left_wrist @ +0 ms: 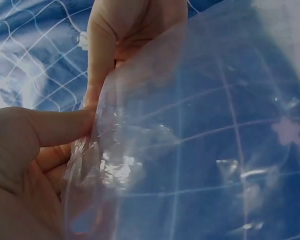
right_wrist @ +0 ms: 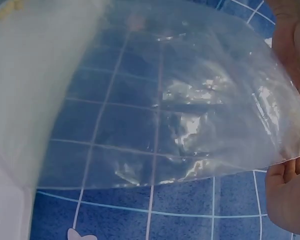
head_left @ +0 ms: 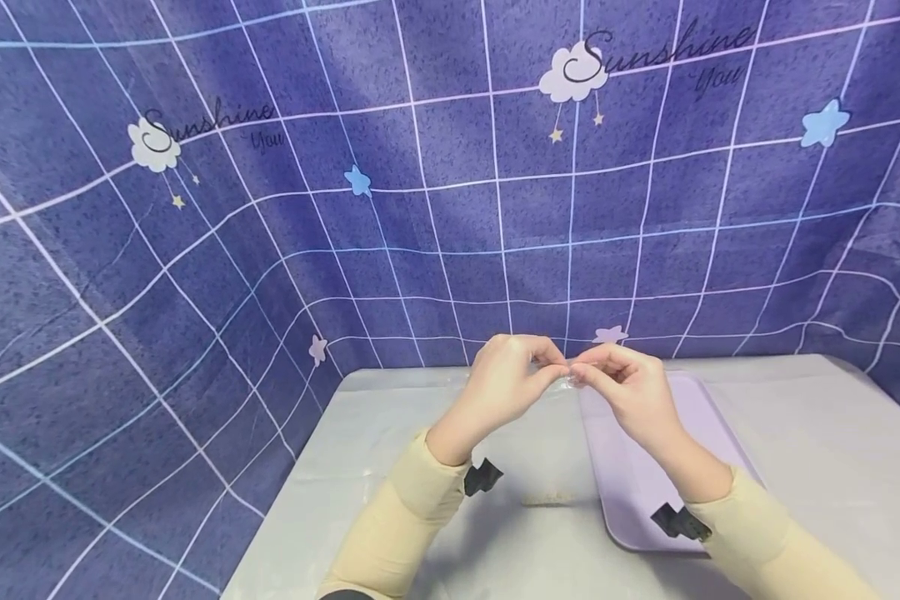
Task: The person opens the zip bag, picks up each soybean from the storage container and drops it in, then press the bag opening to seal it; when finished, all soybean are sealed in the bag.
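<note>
A clear plastic bag (left_wrist: 200, 150) hangs between both hands, its top edge gathered at the fingertips. My left hand (head_left: 498, 383) pinches that edge between thumb and fingers. Close against it, my right hand (head_left: 633, 392) also pinches the edge, the fingertips of the two hands nearly touching. In the left wrist view, the left hand (left_wrist: 20, 155) is at lower left and the right hand (left_wrist: 135, 30) at the top. Small yellowish pieces (head_left: 547, 499) show low down, at what looks like the bag's bottom; their kind cannot be told. The film is wrinkled and shiny in the right wrist view.
A pale purple tray (head_left: 633, 500) lies on the grey-white table (head_left: 375, 467), under and beside the right forearm. A blue-purple curtain (head_left: 450, 208) with a grid print hangs behind the table and along its left side.
</note>
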Tool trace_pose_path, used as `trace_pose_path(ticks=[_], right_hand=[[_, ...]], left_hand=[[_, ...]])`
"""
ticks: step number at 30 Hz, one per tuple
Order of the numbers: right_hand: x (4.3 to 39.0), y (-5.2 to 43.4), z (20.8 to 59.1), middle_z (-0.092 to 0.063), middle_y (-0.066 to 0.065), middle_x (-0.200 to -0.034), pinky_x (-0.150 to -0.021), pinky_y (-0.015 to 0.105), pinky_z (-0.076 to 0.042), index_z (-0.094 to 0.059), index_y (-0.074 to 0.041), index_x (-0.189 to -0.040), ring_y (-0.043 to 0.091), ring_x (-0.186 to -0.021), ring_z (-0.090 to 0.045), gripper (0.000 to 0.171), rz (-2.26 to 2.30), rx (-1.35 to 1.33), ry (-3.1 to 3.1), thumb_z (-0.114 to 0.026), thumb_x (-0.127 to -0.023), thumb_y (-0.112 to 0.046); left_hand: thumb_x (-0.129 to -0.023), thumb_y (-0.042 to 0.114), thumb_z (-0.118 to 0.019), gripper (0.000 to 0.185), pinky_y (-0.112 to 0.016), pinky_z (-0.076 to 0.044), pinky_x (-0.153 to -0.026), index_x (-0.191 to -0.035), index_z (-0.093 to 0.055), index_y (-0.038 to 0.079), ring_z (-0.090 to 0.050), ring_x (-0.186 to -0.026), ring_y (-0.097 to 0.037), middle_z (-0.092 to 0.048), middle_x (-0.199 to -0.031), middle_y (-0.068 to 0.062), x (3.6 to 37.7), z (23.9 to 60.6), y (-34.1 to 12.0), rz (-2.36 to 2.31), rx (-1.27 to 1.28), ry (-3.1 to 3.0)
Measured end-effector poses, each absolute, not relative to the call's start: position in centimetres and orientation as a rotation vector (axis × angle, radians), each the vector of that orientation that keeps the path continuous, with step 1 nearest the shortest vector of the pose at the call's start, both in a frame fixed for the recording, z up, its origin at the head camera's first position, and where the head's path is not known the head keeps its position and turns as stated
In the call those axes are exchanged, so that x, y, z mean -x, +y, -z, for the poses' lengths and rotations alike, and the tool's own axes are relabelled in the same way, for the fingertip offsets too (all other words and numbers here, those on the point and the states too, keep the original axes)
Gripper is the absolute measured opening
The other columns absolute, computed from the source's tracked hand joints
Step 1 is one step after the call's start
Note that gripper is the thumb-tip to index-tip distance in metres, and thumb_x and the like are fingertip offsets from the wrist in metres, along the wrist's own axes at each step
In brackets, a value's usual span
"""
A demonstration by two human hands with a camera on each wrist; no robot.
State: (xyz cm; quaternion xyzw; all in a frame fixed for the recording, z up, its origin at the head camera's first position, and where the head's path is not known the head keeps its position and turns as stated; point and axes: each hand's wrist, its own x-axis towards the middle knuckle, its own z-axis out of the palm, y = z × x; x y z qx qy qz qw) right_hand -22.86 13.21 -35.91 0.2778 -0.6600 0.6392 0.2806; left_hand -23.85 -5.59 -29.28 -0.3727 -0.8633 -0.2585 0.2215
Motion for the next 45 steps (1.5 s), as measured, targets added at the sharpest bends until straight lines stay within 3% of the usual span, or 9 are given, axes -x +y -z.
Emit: trace_pose_path(ticks=[5,12,19,29,36,40,45], right_hand=[[22.8,13.1,35.9,-0.071,0.007,-0.074,-0.065,0.02,-0.055,-0.071,0.009,-0.088,0.011,-0.067,-0.068,0.006,-1.684,-0.731,-1.773,-0.07,-0.086,0.015],[22.9,13.5,36.0,-0.072,0.008,-0.075,-0.068,0.022,-0.056,-0.071,0.009,-0.09,0.011,-0.069,-0.069,0.009,-1.765,-0.726,-1.74,-0.069,-0.086,0.016],[22.8,13.6,36.1,-0.072,0.003,-0.074,-0.059,0.019,-0.051,-0.075,0.004,-0.093,0.009,-0.063,-0.066,0.01,-1.689,-0.667,-1.853,-0.074,-0.085,0.01],[22.8,13.3,36.0,-0.072,0.003,-0.074,-0.06,0.019,-0.052,-0.073,0.004,-0.089,0.01,-0.065,-0.067,0.006,-1.671,-0.682,-1.863,-0.073,-0.086,0.009],[22.9,13.4,35.9,-0.076,0.005,-0.085,-0.068,0.023,-0.057,-0.076,0.003,-0.095,0.01,-0.072,-0.071,0.007,-1.693,-0.745,-1.943,-0.072,-0.09,0.005],[22.9,13.5,35.9,-0.075,0.004,-0.081,-0.07,0.024,-0.058,-0.075,0.004,-0.094,0.011,-0.072,-0.071,0.006,-1.687,-0.731,-1.962,-0.071,-0.091,0.005],[22.8,13.6,35.9,-0.076,0.002,-0.08,-0.068,0.022,-0.057,-0.075,0.003,-0.095,0.011,-0.07,-0.071,0.006,-1.67,-0.702,-2.005,-0.072,-0.09,0.003]], left_hand=[[-0.088,0.022,-0.08,0.006,-0.02,-0.039,-0.05,-0.084,-0.078,0.017,-0.04,-0.05,-0.001,-0.072,-0.076,0.009,23.8,29.4,-5.5,0.73,1.018,-2.362],[-0.088,0.027,-0.08,0.009,-0.022,-0.049,-0.067,-0.09,-0.079,0.018,-0.064,-0.076,-0.002,-0.074,-0.084,0.01,23.6,29.3,-6.4,0.774,0.956,-2.474],[-0.088,0.023,-0.08,0.007,-0.023,-0.048,-0.063,-0.089,-0.079,0.016,-0.061,-0.07,-0.002,-0.073,-0.08,0.01,23.6,29.3,-6.6,0.785,0.948,-2.508],[-0.088,0.024,-0.081,0.007,-0.021,-0.045,-0.057,-0.086,-0.079,0.016,-0.054,-0.059,-0.001,-0.074,-0.079,0.009,23.4,29.6,-6.4,0.75,0.96,-2.45],[-0.088,0.028,-0.08,0.009,-0.021,-0.048,-0.064,-0.089,-0.081,0.019,-0.064,-0.075,-0.002,-0.075,-0.084,0.012,23.4,29.7,-6.6,0.738,0.952,-2.47],[-0.087,0.029,-0.081,0.01,-0.024,-0.05,-0.068,-0.091,-0.081,0.02,-0.066,-0.081,-0.004,-0.075,-0.087,0.012,23.4,29.7,-7.1,0.729,0.926,-2.508],[-0.087,0.026,-0.081,0.008,-0.024,-0.047,-0.062,-0.088,-0.08,0.018,-0.058,-0.066,-0.004,-0.075,-0.084,0.01,23.4,29.8,-7.7,0.741,0.922,-2.509]])
